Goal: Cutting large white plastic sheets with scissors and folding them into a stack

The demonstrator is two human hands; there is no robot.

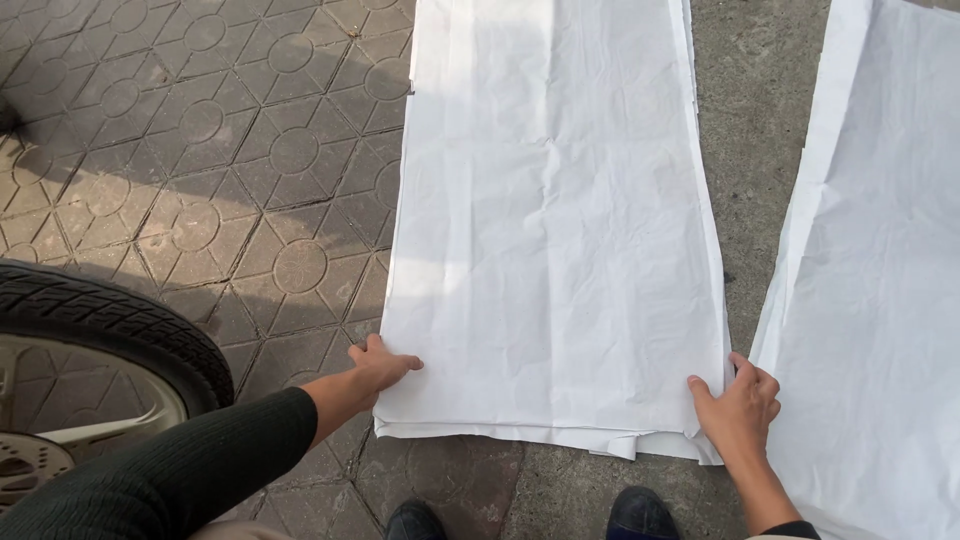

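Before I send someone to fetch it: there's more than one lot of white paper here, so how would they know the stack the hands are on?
Start at the tyre on the patterned paving. Just right of it lies a long white paper stack, straddling paving and concrete. Unlike the other white sheets at the far right, it has the left hand and right hand at its near corners.

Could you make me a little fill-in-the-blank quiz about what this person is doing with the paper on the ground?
1. Both hands rest on the near corners of a stack of ____ paper sheets.
2. The left hand sticks out of a dark ____ sleeve.
3. Beside the left arm stands a black rubber ____.
4. The right hand lies between the stack and a second sheet to its ____.

Missing words: white; green; tyre; right
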